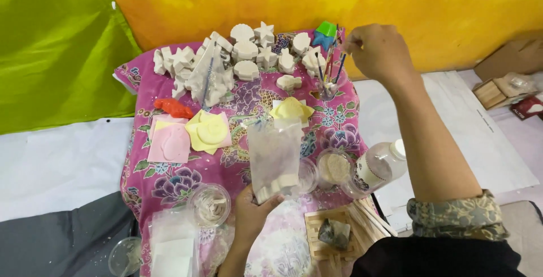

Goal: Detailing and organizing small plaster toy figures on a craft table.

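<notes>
Left hand (249, 212): fingers clenched around the lower end of a clear plastic bag (275, 155), held upright above the pink floral cloth (169, 181) that covers the worktop. A few pale flat pieces sit at the bottom of the bag, just above my grip.

Right hand (378, 51): raised at the far edge of the cloth, fingertips pinched at the top of the thin paintbrushes (334, 65) that stand in a small clear glass jar (328, 89). Whether I actually grip a handle, I cannot tell; the tips blur together.

Around: white plaster casts shaped as stars and shells (249, 51) in rows beyond the jar; yellow and pink flexible moulds (208, 131) mid-cloth; round clear tub of beige powder (335, 167) and a clear plastic bottle with white cap (382, 165) lying on its side near my right forearm.

Risks, as I judge them: the jar looks light and top-heavy, so a sideways pull on one brush could tip it onto the casts. My forearm passes just above the bottle and tub; a dropped elbow could roll one or spill the other. The bag is open-topped; tilting it would shed the pieces.
</notes>
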